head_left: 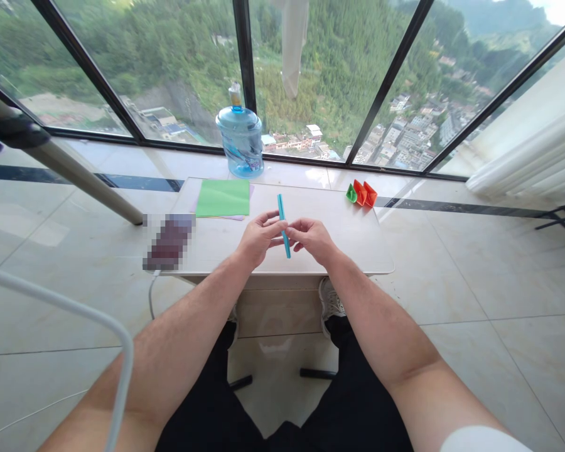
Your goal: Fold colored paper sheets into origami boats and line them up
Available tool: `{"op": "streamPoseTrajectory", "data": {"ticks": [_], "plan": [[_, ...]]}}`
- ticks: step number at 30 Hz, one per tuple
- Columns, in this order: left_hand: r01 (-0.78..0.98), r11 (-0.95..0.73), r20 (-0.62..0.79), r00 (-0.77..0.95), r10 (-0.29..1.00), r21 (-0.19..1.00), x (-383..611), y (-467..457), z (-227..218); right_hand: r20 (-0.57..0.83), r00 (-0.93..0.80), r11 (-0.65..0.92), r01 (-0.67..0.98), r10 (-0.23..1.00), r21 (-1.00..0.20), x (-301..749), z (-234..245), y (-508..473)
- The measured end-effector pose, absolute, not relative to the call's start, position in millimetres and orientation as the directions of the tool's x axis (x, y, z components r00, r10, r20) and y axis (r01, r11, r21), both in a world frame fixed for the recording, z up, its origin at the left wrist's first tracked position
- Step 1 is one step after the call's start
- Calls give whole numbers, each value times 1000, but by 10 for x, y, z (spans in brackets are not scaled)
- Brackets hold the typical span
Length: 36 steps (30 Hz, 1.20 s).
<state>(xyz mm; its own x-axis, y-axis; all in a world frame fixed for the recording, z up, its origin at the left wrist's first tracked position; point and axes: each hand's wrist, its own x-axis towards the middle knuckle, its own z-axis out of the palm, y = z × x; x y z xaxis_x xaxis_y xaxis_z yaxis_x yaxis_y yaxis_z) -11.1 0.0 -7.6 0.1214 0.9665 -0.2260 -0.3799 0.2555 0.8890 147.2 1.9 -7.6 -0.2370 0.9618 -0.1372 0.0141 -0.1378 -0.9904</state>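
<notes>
A narrow strip of folded blue paper [281, 207] is held up over the near middle of the low white table, its long side running away from me. My left hand [260, 237] pinches it from the left, thumb and fingers on either side. From the right, my right hand [309, 236] grips the same strip near its middle with thumb and fingertips. Some fingertips are hidden behind the paper. To the left of the hands lies a stack of square paper with a green sheet [223, 198] on top. Several small folded paper pieces [363, 193], orange-red and green, stand at the table's right back corner.
The white table [329, 251] stands before the windows. A blurred-out phone-like object [169, 242] with a white cable lies at its left edge. Behind it stands a large blue water jug [240, 141]. A beige pole [89, 169] slants in from the left; a white curved tube [117, 333] is nearer.
</notes>
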Motion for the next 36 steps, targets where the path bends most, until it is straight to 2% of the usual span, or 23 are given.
{"op": "streamPoseTrajectory", "data": {"ticks": [23, 25, 27, 29, 31, 36], "plan": [[-335, 238, -212, 114, 971, 912, -118, 1, -76, -148, -222, -145, 29, 964, -989, 1475, -86, 42], [-314, 225, -203, 101, 974, 922, -114, 3, -74, -132, -177, -114, 105, 975, -988, 1466, -106, 45], [-269, 198, -185, 73, 980, 942, -105, 6, -86, -47, -77, -23, 278, 996, -960, 1451, -122, 31], [-204, 165, -158, 48, 986, 965, -86, 5, -112, 89, -6, 80, 493, 996, -866, 1431, -121, -1], [-141, 136, -130, 49, 990, 981, -55, -4, -145, 165, -15, 135, 654, 986, -745, 1404, -99, -45], [32, 3, -5, 61, 998, 999, 38, -48, -234, 99, -48, 95, 832, 994, -546, 1333, 0, -131]]}}
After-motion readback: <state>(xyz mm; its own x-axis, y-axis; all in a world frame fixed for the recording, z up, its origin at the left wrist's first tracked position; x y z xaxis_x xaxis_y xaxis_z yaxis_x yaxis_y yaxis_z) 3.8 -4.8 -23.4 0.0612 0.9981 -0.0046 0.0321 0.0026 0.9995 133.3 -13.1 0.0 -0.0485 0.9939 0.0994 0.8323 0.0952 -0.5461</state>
